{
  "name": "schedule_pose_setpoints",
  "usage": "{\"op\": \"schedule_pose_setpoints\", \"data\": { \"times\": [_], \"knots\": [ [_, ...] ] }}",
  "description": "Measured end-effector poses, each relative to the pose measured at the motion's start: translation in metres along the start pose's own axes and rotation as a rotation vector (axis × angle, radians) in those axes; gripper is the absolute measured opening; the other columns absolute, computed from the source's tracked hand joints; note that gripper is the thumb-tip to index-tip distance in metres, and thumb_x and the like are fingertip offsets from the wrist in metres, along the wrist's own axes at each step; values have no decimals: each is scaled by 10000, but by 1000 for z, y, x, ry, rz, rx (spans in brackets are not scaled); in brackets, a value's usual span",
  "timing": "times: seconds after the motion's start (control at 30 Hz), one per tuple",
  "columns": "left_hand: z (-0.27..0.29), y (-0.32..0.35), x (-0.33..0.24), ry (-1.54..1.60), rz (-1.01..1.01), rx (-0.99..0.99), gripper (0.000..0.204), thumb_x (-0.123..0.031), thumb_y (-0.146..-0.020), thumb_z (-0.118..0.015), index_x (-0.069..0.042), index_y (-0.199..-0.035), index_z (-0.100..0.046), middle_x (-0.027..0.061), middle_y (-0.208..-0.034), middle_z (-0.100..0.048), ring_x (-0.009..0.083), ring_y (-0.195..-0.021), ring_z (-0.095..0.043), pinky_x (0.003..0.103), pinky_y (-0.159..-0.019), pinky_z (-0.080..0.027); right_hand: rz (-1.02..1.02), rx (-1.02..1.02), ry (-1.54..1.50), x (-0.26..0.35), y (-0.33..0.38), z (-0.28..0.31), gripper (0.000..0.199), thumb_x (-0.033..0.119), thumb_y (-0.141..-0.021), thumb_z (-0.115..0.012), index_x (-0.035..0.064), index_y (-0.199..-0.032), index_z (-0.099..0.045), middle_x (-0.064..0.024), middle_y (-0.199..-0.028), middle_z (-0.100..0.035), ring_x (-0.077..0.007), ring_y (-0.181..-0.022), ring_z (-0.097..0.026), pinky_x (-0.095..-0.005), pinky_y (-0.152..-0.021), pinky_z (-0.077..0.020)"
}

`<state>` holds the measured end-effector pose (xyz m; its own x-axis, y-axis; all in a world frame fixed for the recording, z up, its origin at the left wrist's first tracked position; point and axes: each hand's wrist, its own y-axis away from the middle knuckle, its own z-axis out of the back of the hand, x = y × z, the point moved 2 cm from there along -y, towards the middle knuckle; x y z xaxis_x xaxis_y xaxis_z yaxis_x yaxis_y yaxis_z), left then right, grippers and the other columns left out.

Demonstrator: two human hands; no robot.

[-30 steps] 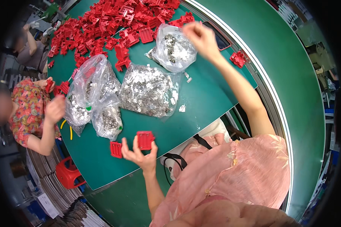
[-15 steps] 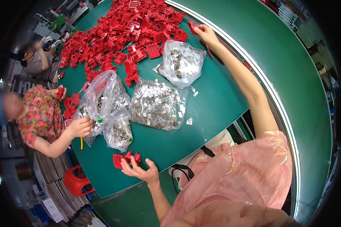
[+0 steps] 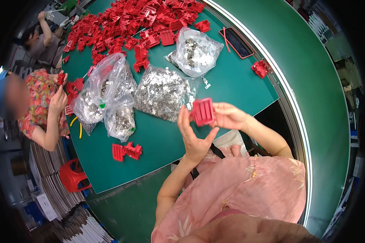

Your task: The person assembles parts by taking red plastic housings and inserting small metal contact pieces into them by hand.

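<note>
Now both hands are meeting above the near edge of the green desk, lifted toward the chest so the red part is sitting close under the eyes. Right hand is pinching the part from its right side, fingers closed on it and turning its ribbed face up. Left hand is standing upright just beside it, palm open, fingers spread and only brushing the part's left edge, likely steadying it; not gripping anything itself. Part is blurred, so detail is hard to read.

A flat bag of small metal pieces is lying just beyond the hands, mouth toward them, within easy reach. More clear bags are lying to the left, another bag further back. Two red parts are lying apart at the near left, well away from the big red pile. A phone is lying at the far right edge. A co-worker's hands are holding a red piece at the left.
</note>
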<state>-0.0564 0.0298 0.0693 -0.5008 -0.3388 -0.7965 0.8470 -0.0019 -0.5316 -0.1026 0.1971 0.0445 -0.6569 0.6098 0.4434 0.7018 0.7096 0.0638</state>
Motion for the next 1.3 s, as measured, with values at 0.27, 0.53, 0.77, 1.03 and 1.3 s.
{"op": "schedule_pose_setpoints", "data": {
  "times": [0.27, 0.53, 0.77, 1.03, 1.3],
  "knots": [
    [43, 31, 28, 327, 296, 575, 899, -166, -650, -917, -45, -1422, -474, 146, -1472, -463, 277, -1131, -614, 379, -939, -527, -453, -146, 118, -37, 22, 17, 355, 338, -1016, -583, 9, -1136, -637, -45, -951, -664, -125, -775, -602, -261, -678, -487],
    [45, 47, 40, 388, 543, 244, 705, -78, -680, -914, 1, -1260, -521, 113, -1165, -627, 189, -1039, -666, 314, -872, -567, -470, -319, 931, -8, -7, -8, 248, 265, -1014, -593, 43, -1053, -694, -62, -924, -660, -146, -704, -595, -288, -620, -484],
    [50, 49, 40, 177, 502, 135, 672, -26, -689, -896, 26, -1239, -513, 128, -1256, -547, 191, -1057, -655, 302, -833, -593, 422, -235, 1940, -4, -22, 0, 169, 140, -876, -692, 49, -1018, -687, -101, -885, -612, -295, -828, -629, -409, -719, -521],
    [42, 52, 47, 338, 499, 135, 664, 43, -728, -840, 29, -1298, -500, 125, -1343, -437, 215, -1142, -607, 319, -899, -599, 462, -195, 2081, -6, -24, 2, 128, 118, -877, -682, 24, -954, -642, -116, -857, -597, -313, -835, -619, -411, -730, -518],
    [22, 46, 35, 158, 371, 50, 633, 52, -746, -810, 19, -1304, -515, 139, -1310, -447, 233, -1147, -591, 337, -857, -628, 190, -624, 1454, 21, -21, 1, 143, 45, -916, -674, -21, -1042, -660, -53, -817, -690, -65, -673, -611, -259, -627, -522]
  ]
}}
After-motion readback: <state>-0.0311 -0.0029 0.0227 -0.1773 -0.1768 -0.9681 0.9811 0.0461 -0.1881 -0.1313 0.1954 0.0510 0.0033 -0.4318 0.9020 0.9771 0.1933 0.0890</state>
